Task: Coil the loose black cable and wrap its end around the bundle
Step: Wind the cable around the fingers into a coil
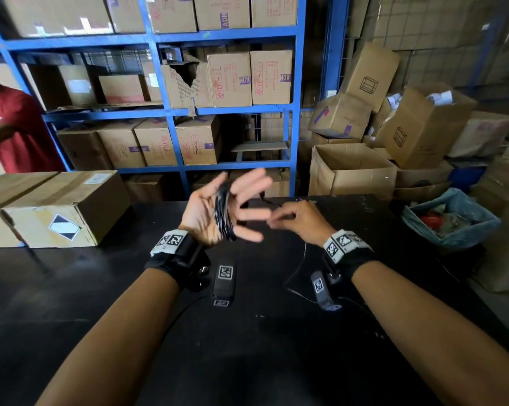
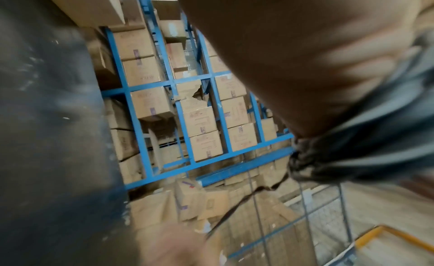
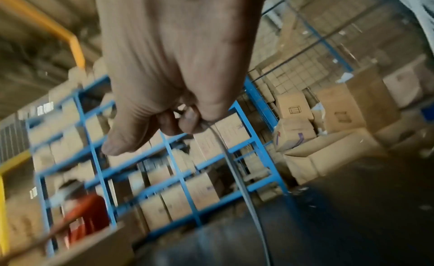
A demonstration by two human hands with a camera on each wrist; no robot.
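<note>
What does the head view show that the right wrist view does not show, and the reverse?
Only the head view shows the left hand spread open, with the coil wound round it, above the black table. Only the right wrist view shows, close up, the right hand pinching the cable between thumb and finger. Both show the right hand, the cable, the blue rack and a person in red.

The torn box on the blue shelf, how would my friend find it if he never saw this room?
Start at the big blue shelf rack behind the black table. Go to its middle row, roughly above the raised left hand. The torn box stands left of two neat boxes with red print; it alone has a jagged dark hole ripped in its top front.
</note>
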